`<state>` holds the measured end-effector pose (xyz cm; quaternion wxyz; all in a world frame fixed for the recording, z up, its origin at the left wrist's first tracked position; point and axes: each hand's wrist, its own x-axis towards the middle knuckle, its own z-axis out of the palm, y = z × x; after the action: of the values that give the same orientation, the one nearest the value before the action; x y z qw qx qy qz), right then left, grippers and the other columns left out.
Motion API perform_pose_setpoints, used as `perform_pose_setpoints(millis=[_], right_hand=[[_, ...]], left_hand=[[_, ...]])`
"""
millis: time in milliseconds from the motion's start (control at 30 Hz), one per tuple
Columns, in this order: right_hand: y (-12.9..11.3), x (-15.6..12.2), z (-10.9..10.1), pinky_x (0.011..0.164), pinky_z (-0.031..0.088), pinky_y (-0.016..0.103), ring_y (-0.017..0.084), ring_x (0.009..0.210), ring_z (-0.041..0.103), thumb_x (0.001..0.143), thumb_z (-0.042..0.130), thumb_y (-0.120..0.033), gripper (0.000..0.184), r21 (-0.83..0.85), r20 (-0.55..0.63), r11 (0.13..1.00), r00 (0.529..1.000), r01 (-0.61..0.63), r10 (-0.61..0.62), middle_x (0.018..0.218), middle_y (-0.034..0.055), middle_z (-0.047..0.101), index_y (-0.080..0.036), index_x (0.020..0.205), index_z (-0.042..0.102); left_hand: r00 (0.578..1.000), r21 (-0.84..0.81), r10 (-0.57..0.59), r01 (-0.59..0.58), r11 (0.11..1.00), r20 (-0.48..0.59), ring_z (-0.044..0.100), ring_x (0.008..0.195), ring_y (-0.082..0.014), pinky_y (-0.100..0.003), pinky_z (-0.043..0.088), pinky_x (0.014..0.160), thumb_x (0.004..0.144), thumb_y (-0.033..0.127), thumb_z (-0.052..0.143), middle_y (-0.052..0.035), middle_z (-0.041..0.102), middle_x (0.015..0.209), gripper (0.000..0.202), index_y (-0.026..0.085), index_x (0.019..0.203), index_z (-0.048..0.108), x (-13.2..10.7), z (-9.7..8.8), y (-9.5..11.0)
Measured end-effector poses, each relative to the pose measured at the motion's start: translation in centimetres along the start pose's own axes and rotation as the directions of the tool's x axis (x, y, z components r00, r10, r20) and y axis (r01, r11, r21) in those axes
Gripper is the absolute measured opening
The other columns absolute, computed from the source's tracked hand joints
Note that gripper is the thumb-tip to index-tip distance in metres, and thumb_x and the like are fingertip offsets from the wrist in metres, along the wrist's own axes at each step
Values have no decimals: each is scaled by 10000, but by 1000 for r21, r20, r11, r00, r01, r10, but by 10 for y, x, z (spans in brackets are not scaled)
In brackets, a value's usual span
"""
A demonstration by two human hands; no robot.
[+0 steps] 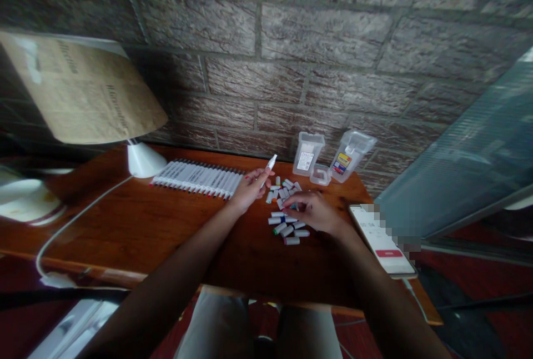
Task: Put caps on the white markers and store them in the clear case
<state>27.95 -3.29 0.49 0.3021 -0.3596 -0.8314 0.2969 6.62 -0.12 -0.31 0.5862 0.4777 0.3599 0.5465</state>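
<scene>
My left hand (250,188) is closed round a white marker (270,167) and holds it up with its tip pointing away and up. My right hand (313,210) rests over a scatter of several loose white marker caps (287,228) on the wooden table (166,225), fingers curled and pinching at one cap I cannot make out clearly. A neat row of several white markers (197,178) lies to the left of my left hand.
Two clear plastic cases (308,153) (352,154) stand against the brick wall behind the caps. A phone (381,239) lies at the table's right edge. A lamp with a tan shade (83,92) and white base (144,160) stands at left, its cord trailing off the front edge.
</scene>
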Motion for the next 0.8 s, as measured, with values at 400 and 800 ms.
perform_pose_setpoints(millis=[400, 800], right_hand=[[2, -3, -3, 606, 465, 248, 147, 645, 652, 853, 717, -372, 184, -49, 174, 998, 984, 43, -34, 777, 33, 760, -202, 865, 786], [3, -5, -8, 639, 465, 248, 159, 700, 672, 857, 699, -302, 146, -134, 263, 991, 963, -24, 59, 824, 28, 772, -206, 909, 797]], left_hand=[[999, -20, -10, 11, 1000, 54, 337, 375, -30, -198, 167, 383, 721, 648, 750, 25, 566, 617, 563, 131, 927, 665, 0, -1, -1], [994, -23, -4, 6, 1000, 105, 362, 383, -36, -207, 196, 381, 759, 630, 724, 15, 597, 650, 558, 119, 978, 682, 4, -2, -6]])
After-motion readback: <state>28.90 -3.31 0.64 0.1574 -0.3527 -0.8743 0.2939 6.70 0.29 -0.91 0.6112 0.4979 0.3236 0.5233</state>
